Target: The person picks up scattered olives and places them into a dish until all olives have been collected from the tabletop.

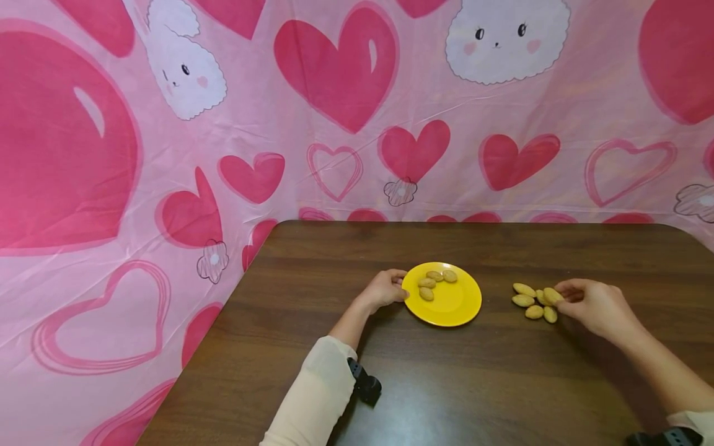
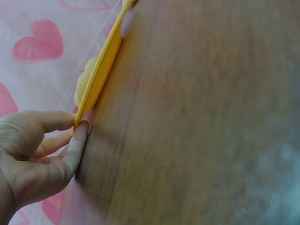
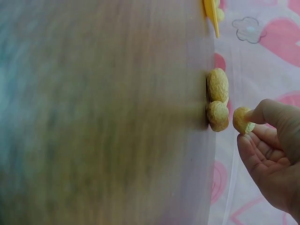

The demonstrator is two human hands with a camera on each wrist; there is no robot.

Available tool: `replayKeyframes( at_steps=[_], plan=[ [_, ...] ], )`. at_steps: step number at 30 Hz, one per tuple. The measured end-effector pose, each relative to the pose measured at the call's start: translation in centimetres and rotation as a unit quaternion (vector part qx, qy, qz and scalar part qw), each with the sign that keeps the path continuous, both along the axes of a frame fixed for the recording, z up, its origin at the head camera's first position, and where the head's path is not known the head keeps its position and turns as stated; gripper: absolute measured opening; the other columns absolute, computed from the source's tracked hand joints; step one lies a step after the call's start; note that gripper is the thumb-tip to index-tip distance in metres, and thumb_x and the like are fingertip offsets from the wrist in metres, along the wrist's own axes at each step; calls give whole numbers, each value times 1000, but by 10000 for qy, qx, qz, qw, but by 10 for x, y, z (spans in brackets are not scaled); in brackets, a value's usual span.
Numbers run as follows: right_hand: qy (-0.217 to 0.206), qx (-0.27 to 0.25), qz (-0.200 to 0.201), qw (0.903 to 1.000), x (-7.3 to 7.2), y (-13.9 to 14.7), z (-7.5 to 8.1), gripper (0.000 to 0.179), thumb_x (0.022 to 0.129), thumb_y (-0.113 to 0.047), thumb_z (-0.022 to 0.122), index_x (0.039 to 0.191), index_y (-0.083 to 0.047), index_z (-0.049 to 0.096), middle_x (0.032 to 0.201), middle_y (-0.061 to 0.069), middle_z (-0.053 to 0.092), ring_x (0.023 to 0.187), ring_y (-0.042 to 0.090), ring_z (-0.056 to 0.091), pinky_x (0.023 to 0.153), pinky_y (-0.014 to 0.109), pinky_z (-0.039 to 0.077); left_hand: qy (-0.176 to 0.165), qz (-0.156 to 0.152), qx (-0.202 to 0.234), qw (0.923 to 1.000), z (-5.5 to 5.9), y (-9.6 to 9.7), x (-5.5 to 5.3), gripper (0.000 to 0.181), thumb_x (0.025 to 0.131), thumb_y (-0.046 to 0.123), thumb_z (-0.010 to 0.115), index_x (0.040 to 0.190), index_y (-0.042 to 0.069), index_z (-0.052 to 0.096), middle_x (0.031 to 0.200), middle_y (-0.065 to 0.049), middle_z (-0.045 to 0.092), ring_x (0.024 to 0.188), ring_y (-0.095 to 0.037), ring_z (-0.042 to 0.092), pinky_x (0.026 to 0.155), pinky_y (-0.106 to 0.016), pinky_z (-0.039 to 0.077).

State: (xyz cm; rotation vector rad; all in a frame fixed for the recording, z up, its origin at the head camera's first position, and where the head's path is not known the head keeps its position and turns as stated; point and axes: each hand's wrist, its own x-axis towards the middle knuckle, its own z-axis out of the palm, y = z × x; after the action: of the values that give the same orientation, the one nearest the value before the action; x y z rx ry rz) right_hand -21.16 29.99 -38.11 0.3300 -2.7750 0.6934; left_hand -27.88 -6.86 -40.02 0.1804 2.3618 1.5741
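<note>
Nut (image 3: 241, 121) in our right hand (image 1: 602, 308): we pinch it between thumb and fingers, just above the loose nuts (image 1: 533, 312) on the brown table (image 1: 446, 384). Our left hand (image 1: 383, 290) clamps the left rim of a yellow plate (image 1: 454, 311) between thumb and fingers; more nuts (image 1: 426, 294) lie on that plate. Behind the table hangs a pink heart-printed cloth (image 1: 334, 68).
</note>
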Motion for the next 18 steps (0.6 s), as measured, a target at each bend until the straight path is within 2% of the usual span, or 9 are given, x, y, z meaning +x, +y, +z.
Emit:
replayKeyframes(
  at_steps=[4,13,18],
  plan=[
    [-16,-12,33,10000,-1,-4,0,23,71,-8,74,91,2,67,74,5,67,64,-5,52,56,24,42,-2,-8,57,10000,0,0,0,48,79,-7,64,125,-5,51,95,-10,56,79,-17,54,68,-25,50],
    [-143,-90,133,9998,-5,-15,1,25,73,-7,71,95,4,66,77,6,67,68,16,61,55,24,44,3,9,55,10000,-1,1,0,48,79,-7,64,125,-5,51,95,-9,55,79,-17,54,68,-26,50],
    [-192,-200,223,9994,-7,-24,1,25,73,-7,72,95,5,66,77,7,67,69,17,62,54,23,44,-1,-7,119,9999,-1,1,0,48,79,-8,64,125,-5,51,95,-10,56,79,-17,55,69,-27,51]
  ],
)
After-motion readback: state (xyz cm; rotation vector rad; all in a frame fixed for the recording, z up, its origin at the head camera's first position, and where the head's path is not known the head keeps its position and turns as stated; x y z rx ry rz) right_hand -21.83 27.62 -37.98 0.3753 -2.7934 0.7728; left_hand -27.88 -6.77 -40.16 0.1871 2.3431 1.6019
